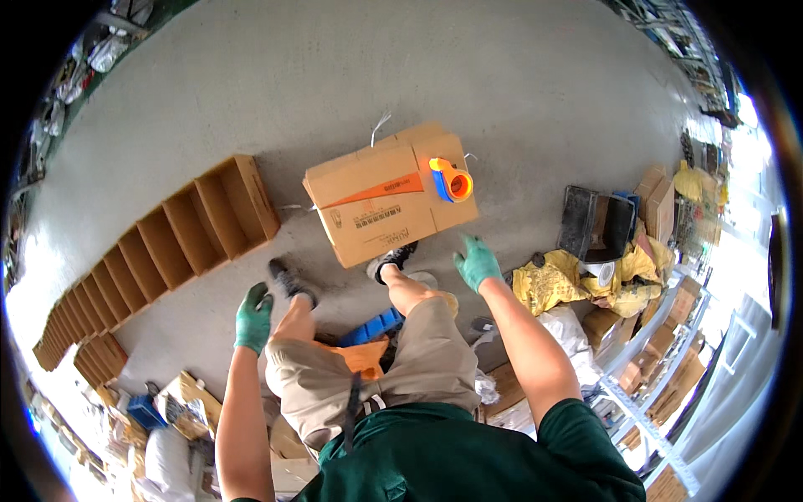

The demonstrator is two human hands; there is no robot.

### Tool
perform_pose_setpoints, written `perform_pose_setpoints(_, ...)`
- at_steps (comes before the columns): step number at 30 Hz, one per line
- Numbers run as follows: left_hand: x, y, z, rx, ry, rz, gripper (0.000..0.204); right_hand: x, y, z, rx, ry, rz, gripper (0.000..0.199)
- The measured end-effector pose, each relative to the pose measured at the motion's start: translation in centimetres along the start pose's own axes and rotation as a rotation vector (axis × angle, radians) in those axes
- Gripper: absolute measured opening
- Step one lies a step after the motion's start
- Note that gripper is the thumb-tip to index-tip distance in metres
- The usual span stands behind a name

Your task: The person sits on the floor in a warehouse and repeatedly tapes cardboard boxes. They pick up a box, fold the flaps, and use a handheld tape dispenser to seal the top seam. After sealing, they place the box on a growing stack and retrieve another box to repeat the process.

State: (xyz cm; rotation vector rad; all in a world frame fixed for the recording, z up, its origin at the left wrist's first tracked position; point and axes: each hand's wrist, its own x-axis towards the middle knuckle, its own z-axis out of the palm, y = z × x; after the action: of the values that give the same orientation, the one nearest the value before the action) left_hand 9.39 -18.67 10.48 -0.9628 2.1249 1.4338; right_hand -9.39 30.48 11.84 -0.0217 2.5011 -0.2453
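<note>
A stack of flattened brown cardboard cartons with an orange stripe lies on the floor ahead of my feet. Loose white strings stick out from its edges. On the stack's right part rests an orange tape dispenser with a blue side. My right hand, in a green glove, is held in the air near the stack's lower right corner, fingers apart and holding nothing. My left hand, gloved the same way, hangs beside my left leg, apart from the stack. Its fingers are loosely bent, with nothing in them.
A long row of open-topped cardboard boxes curves away to the left. To the right stand a black bin, yellow sacks and a metal shelf with cartons. A blue plastic tray lies between my legs.
</note>
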Motion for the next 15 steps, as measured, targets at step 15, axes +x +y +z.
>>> perform_pose_setpoints(15, 16.9, -2.6, 24.9, 0.128, 0.321, 0.026, 0.039, 23.3, 4.2, 5.9, -0.335, -0.041, -0.261, 0.086)
